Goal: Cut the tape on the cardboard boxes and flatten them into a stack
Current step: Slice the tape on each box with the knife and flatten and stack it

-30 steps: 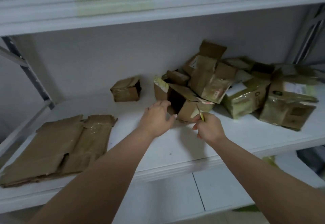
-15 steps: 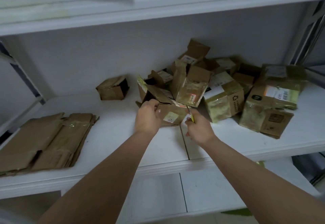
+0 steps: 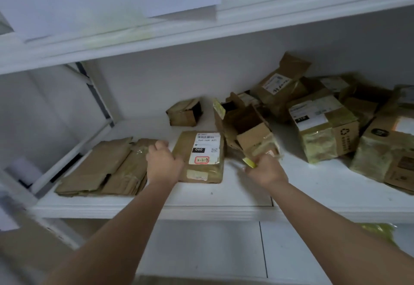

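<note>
We count a flattened stack beside our left hand, which grips a flat labelled box; right hand clutches a yellow cutter, many taped boxes beyond.

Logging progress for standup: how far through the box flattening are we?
Done: a short stack of flattened cardboard at the shelf's left. In hand: left hand grips the flattened labelled box beside it; right hand holds the yellow cutter. Left: the open box, a small box and the pile of taped boxes, so most remains.
</note>
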{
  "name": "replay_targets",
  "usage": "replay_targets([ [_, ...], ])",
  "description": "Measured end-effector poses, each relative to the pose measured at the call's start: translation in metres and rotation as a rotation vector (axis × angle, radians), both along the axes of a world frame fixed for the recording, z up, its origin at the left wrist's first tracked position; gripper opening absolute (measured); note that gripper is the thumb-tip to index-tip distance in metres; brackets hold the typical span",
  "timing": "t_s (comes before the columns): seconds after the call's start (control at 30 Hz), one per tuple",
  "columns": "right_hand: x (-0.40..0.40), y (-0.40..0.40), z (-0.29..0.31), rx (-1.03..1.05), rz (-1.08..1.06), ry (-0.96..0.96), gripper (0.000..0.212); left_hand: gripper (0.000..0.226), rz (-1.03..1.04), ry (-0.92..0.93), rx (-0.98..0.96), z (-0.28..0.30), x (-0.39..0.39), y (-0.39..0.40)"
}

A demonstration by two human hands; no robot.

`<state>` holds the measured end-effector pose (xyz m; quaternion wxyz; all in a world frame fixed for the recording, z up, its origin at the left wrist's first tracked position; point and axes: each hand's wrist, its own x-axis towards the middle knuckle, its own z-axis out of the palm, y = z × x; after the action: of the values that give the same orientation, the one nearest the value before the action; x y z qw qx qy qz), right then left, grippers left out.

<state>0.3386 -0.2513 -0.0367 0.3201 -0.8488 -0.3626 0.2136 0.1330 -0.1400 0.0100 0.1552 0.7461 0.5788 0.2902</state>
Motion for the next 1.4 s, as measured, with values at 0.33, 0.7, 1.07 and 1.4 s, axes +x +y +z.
replay_targets([
  [0.33, -0.007, 0.005, -0.008, 0.101, 0.032, 0.070, 0.036, 0.077, -0.342, 0.477, 0.041, -0.020, 0.058, -0.019],
  [0.7, -0.009, 0.007, -0.007, 0.141, -0.076, 0.049, 0.030, 0.068, -0.509, 0.108, -0.216, -0.015, 0.003, 0.002],
  [1.07, -0.030, 0.024, -0.035, 0.136, -0.067, 0.286, 0.022, 0.067, -0.532, 0.108, -0.244, -0.017, 0.001, -0.004],
  [1.4, -0.036, 0.054, -0.041, 0.236, -0.164, 0.411, 0.009, 0.082, -0.578, 0.284, -0.249, -0.012, 0.005, -0.007],
])
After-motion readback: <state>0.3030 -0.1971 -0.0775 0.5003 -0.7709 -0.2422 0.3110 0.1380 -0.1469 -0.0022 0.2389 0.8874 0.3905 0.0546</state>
